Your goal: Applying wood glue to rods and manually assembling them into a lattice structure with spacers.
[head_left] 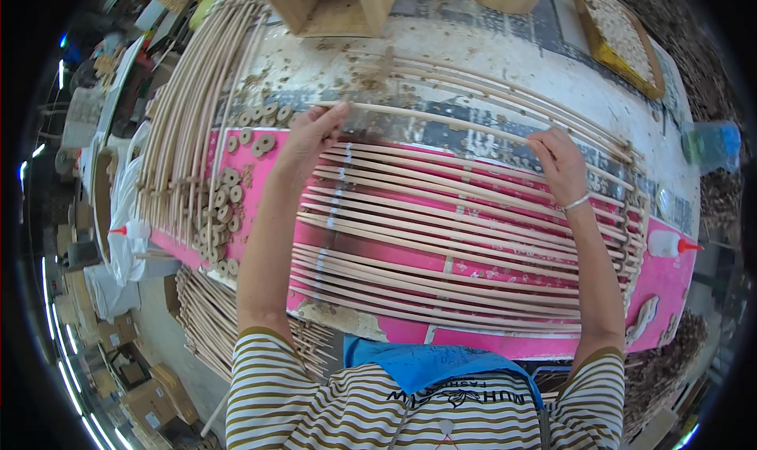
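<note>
My left hand (pixel 318 132) is closed around the left end of a thin pale wooden rod (pixel 441 119), held roughly level above the far edge of the pink board (pixel 276 162). Farther along the rod, my right hand (pixel 558 162) pinches it with its fingers; a bracelet circles that wrist. Whether the rod runs on past the right hand is hard to tell. Nearer to me, below both hands, many similar rods (pixel 441 237) lie side by side across the board, with small round pieces (pixel 633 237) at their right ends. More rods (pixel 489 87) lie just beyond the held one.
Ring-shaped wooden discs (pixel 229 194) are scattered left of my left forearm. A stack of rods (pixel 193 95) lies at far left. Red-tipped white bottles stand left (pixel 136 229) and right (pixel 664 243). A wooden box (pixel 339 16) and a tray of small pieces (pixel 623 36) are at the back.
</note>
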Motion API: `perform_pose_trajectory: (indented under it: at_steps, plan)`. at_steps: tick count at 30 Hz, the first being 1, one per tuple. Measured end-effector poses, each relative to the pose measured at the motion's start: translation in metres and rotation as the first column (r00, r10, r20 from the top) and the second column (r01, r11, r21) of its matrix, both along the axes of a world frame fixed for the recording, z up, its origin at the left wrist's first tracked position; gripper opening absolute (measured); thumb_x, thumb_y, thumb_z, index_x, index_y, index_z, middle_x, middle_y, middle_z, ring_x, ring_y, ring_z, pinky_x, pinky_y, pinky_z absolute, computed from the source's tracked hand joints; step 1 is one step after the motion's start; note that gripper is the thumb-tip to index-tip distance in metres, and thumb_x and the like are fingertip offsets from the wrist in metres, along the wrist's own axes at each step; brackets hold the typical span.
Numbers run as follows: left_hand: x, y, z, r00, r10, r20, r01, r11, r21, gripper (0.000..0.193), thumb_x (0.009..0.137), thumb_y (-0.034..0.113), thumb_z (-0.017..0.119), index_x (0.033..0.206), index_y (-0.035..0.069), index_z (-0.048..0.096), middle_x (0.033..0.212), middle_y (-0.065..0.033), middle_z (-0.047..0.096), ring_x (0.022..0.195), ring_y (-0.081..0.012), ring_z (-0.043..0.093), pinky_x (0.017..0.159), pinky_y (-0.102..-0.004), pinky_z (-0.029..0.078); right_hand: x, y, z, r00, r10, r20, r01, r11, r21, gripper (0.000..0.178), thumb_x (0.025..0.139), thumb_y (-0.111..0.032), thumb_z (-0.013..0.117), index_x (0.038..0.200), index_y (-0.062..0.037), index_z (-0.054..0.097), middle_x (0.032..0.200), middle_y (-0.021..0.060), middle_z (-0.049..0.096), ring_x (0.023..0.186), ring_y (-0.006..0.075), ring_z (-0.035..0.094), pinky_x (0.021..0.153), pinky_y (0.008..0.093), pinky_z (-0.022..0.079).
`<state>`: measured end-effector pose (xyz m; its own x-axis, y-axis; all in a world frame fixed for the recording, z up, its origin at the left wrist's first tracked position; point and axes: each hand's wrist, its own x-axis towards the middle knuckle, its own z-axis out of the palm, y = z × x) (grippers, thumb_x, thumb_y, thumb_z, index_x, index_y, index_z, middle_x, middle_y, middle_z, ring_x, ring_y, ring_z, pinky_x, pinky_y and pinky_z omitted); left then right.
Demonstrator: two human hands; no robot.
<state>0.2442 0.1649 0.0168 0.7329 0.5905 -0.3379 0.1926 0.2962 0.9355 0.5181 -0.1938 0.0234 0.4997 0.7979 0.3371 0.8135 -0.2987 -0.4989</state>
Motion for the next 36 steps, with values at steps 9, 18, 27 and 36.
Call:
perform_pose_trajectory:
  at_steps: [9, 18, 27, 36]
  plan:
    - [0.002, 0.016, -0.005, 0.999, -0.033, -0.010, 0.032, 0.999, -0.016, 0.018, 0.102, 0.025, 0.073, 0.107, 0.009, 0.067, 0.084, 0.0072, 0.057, 0.069, -0.0008, 0.047, 0.060, -0.0178, 0.038, 0.007, 0.005, -0.016, 0.992, -0.019, -0.126, 0.026, 0.998, 0.049, 0.019, 0.097, -0.026, 0.072, 0.100, -0.0072, 0.074, 0.086, 0.0085, 0.066, 0.082, 0.0270, 0.063, 0.074, 0.0387, 0.050]
    - [0.002, 0.009, 0.013, 0.949, -0.106, -0.298, 0.174, 0.962, 0.211, 0.026, 0.104, 0.032, 0.069, 0.106, 0.007, 0.071, 0.075, 0.0072, 0.057, 0.062, -0.0011, 0.046, 0.055, -0.0187, 0.035, 0.011, 0.005, -0.030, 0.991, -0.015, -0.136, 0.025, 0.997, 0.072, 0.019, 0.094, -0.029, 0.071, 0.093, -0.0104, 0.074, 0.083, 0.0081, 0.066, 0.086, 0.0303, 0.062, 0.078, 0.0431, 0.050]
    - [0.006, 0.000, 0.024, 0.912, 0.023, -0.409, 0.390, 0.256, 0.885, 0.057, 0.086, 0.027, 0.081, 0.141, 0.029, 0.065, 0.088, -0.0063, 0.062, 0.083, -0.0247, 0.065, 0.073, -0.0418, 0.052, 0.010, 0.001, -0.027, 0.975, -0.009, -0.223, 0.021, 0.998, 0.051, 0.015, 0.095, -0.019, 0.073, 0.098, -0.0047, 0.075, 0.086, 0.0100, 0.067, 0.082, 0.0278, 0.064, 0.074, 0.0382, 0.050]
    - [0.017, 0.000, 0.010, 0.902, 0.012, -0.431, 0.421, 0.194, 0.886, 0.043, 0.086, 0.026, 0.080, 0.128, 0.029, 0.072, 0.097, -0.0048, 0.067, 0.096, -0.0300, 0.068, 0.078, -0.0432, 0.054, 0.008, 0.005, -0.030, 0.939, -0.049, -0.339, 0.052, 0.999, 0.001, 0.012, 0.096, -0.011, 0.073, 0.101, -0.0004, 0.071, 0.088, 0.0063, 0.062, 0.078, 0.0166, 0.059, 0.071, 0.0314, 0.049]
